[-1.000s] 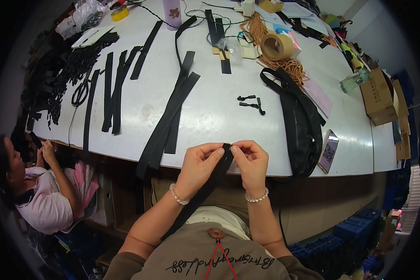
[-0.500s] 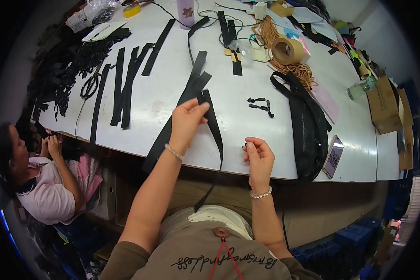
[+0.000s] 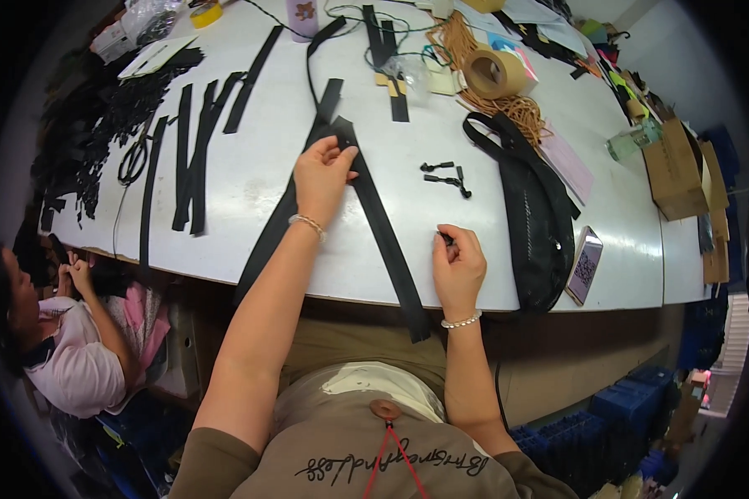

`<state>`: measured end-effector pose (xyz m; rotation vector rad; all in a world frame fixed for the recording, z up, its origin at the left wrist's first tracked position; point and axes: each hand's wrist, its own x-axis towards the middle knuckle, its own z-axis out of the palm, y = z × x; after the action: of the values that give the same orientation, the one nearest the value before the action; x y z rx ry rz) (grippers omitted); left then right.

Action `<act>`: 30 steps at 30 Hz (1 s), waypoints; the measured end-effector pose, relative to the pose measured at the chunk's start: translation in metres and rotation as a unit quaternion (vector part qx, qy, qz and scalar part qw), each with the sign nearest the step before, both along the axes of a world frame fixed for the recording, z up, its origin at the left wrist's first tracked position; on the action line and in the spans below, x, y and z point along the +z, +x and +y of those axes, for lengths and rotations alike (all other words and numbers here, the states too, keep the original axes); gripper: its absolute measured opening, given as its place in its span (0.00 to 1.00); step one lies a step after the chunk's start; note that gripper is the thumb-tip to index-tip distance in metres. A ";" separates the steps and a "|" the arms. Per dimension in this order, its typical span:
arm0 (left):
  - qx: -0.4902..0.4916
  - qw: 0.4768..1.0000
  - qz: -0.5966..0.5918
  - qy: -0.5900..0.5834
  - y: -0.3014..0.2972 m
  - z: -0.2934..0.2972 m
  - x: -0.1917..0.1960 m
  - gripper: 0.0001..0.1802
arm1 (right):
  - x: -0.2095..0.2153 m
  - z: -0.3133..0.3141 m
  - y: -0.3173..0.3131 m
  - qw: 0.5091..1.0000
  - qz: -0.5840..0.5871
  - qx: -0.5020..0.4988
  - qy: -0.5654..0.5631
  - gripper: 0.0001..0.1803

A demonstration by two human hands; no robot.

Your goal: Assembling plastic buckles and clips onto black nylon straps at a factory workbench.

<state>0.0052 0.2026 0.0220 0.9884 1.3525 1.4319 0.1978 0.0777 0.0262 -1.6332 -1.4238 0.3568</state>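
My left hand [image 3: 324, 179] pinches the upper end of a black zipper strip [image 3: 384, 241], which lies down the white table and hangs over its front edge. Beside it another black strip [image 3: 268, 237] slants away under my left forearm. Near the table's front edge, my right hand [image 3: 459, 270] is closed on a small black piece [image 3: 447, 239] that looks like a zipper slider, mostly hidden by the fingers. A few similar black zipper pulls [image 3: 448, 180] lie just beyond that hand.
To the right are a black bag [image 3: 537, 224], a phone [image 3: 585, 266] and a roll of brown tape [image 3: 495, 75]. Further black strips [image 3: 193, 158], scissors [image 3: 133, 162] and a heap of black scraps [image 3: 100, 125] lie left. A co-worker [image 3: 75, 349] sits at the left edge.
The strip in my left hand has turned from edge-on to flat, its lower end now over the table edge. My left hand has moved slightly away from me; my right hand stays closed.
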 end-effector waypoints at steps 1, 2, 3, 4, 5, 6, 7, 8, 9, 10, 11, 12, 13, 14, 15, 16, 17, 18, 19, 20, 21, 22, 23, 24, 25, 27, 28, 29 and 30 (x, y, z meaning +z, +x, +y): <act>0.001 1.000 0.006 0.000 -0.001 -0.001 0.000 0.19 | 0.001 -0.001 -0.001 1.000 -0.003 0.003 0.002 0.06; 0.002 1.000 0.013 0.000 -0.002 -0.001 0.001 0.19 | 0.001 -0.001 -0.002 1.000 -0.006 0.007 0.003 0.06; -0.012 1.000 0.016 -0.004 -0.003 0.000 0.002 0.18 | -0.001 0.000 -0.001 1.000 -0.008 0.009 0.012 0.06; -0.017 0.999 0.021 0.017 -0.004 0.001 0.003 0.17 | -0.001 0.001 -0.002 1.000 -0.009 0.005 0.008 0.06; -0.013 0.999 0.026 0.014 -0.003 0.001 0.003 0.17 | 0.000 0.001 -0.002 1.000 -0.005 0.007 0.003 0.06; -0.009 0.999 0.030 0.012 -0.002 0.000 0.003 0.17 | 0.000 0.000 -0.001 1.000 -0.002 0.009 -0.002 0.07; -0.011 0.999 0.031 0.010 0.000 0.000 0.004 0.17 | 0.000 0.000 -0.001 1.000 0.001 0.011 -0.001 0.07; -0.007 0.999 0.038 0.004 0.001 0.000 0.005 0.17 | 0.000 0.000 0.000 1.000 0.001 0.009 -0.002 0.07; -0.004 0.999 0.046 -0.003 0.002 0.000 0.007 0.16 | 0.000 0.000 0.001 1.000 -0.003 0.008 0.000 0.07; -0.004 0.999 0.047 -0.003 0.002 -0.001 0.007 0.16 | 0.000 0.000 0.001 1.000 -0.006 0.008 0.002 0.07; -0.005 0.999 0.053 -0.002 0.002 -0.002 0.008 0.16 | 0.000 0.000 0.001 1.000 -0.005 0.007 0.003 0.07; -0.006 0.998 0.059 0.000 0.002 -0.003 0.009 0.16 | 0.000 0.000 0.001 1.000 -0.007 0.008 -0.003 0.07; -0.005 0.998 0.060 0.002 0.001 -0.002 0.009 0.16 | 0.000 0.000 0.000 1.000 -0.007 0.009 -0.007 0.07; -0.010 0.998 0.059 -0.004 0.000 -0.002 0.007 0.15 | 0.001 0.000 -0.001 1.000 -0.006 0.010 -0.005 0.07; -0.015 0.998 0.057 -0.008 -0.001 -0.001 0.007 0.14 | 0.002 -0.001 -0.001 1.000 -0.011 0.008 -0.009 0.07; -0.012 0.998 0.059 -0.005 -0.001 -0.001 0.007 0.14 | 0.003 -0.001 -0.002 1.000 -0.015 0.008 -0.012 0.07; -0.010 0.999 0.051 0.000 0.001 -0.003 0.006 0.14 | 0.003 0.000 -0.002 1.000 -0.013 0.011 -0.008 0.07; -0.008 0.999 0.042 0.006 0.002 -0.003 0.006 0.13 | 0.002 0.000 -0.001 1.000 -0.016 0.009 -0.004 0.07; -0.019 0.999 0.038 0.006 0.001 -0.001 0.005 0.13 | 0.001 0.000 0.000 1.000 -0.020 0.008 0.000 0.07; -0.019 0.999 0.036 0.015 0.001 -0.001 0.004 0.12 | 0.002 0.000 -0.001 1.000 -0.018 0.011 0.005 0.07; -0.024 0.999 0.031 0.018 0.000 0.000 0.003 0.12 | 0.003 0.000 -0.001 1.000 -0.022 0.007 0.004 0.07; -0.029 0.999 0.026 0.021 0.000 0.000 0.003 0.12 | 0.004 0.001 -0.001 1.000 -0.027 0.003 0.002 0.07; -0.024 0.999 0.026 0.026 -0.001 0.000 0.003 0.12 | 0.005 0.001 -0.001 1.000 -0.031 0.006 -0.001 0.07; -0.033 0.999 0.022 0.015 -0.003 0.000 0.003 0.12 | 0.005 0.000 -0.002 0.999 -0.031 0.010 0.005 0.07; -0.041 0.999 0.018 0.006 -0.004 0.001 0.005 0.12 | 0.005 0.001 -0.003 0.999 -0.040 0.006 -0.001 0.08; -0.045 0.999 0.009 0.000 -0.008 0.001 0.007 0.12 | 0.006 0.001 -0.004 0.998 -0.040 0.003 -0.039 0.09; -0.056 0.998 0.000 -0.013 -0.009 0.000 0.009 0.12 | 0.006 0.001 -0.003 0.999 -0.041 0.006 -0.030 0.09; -0.071 0.997 0.012 -0.030 -0.010 0.000 0.011 0.13 | 0.006 0.002 -0.002 0.998 -0.056 0.003 -0.014 0.10; -0.068 0.997 0.011 -0.022 -0.010 -0.001 0.013 0.13 | 0.005 0.003 -0.002 0.998 -0.070 0.000 0.002 0.10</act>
<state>-0.0049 0.2018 0.0350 1.0502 1.3023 1.2881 0.1960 0.0807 0.0314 -1.6822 -1.5284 0.2431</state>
